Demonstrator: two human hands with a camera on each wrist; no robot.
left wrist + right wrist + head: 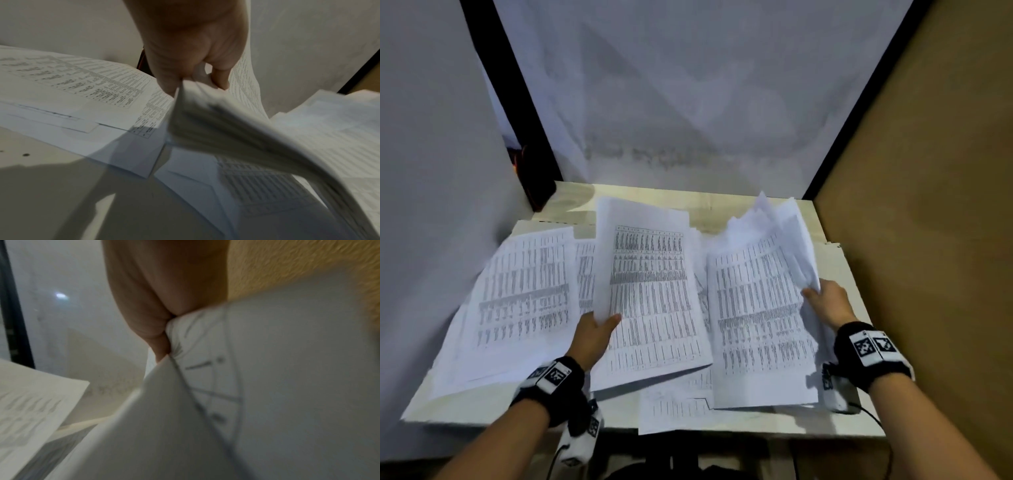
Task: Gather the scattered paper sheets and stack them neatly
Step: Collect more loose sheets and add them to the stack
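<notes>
White sheets printed with dense tables lie scattered over a pale table (482,407). My left hand (594,330) pinches the left edge of a lifted bundle of sheets (650,301) at the table's middle; in the left wrist view the fingers (180,68) clamp that bundle (236,138), thumb on top. My right hand (827,303) grips the right edge of a second raised bundle (760,308), its pages fanning out and curling upward. In the right wrist view the fingers (158,331) squeeze crumpled paper (287,369). More sheets (520,291) rest flat at the left.
Loose sheets (674,411) overhang the table's front edge. Grey cloth walls close the left and back; a brown board (928,205) stands on the right. Black frame posts (517,113) rise at the back corners. Bare table (61,194) shows near the front left.
</notes>
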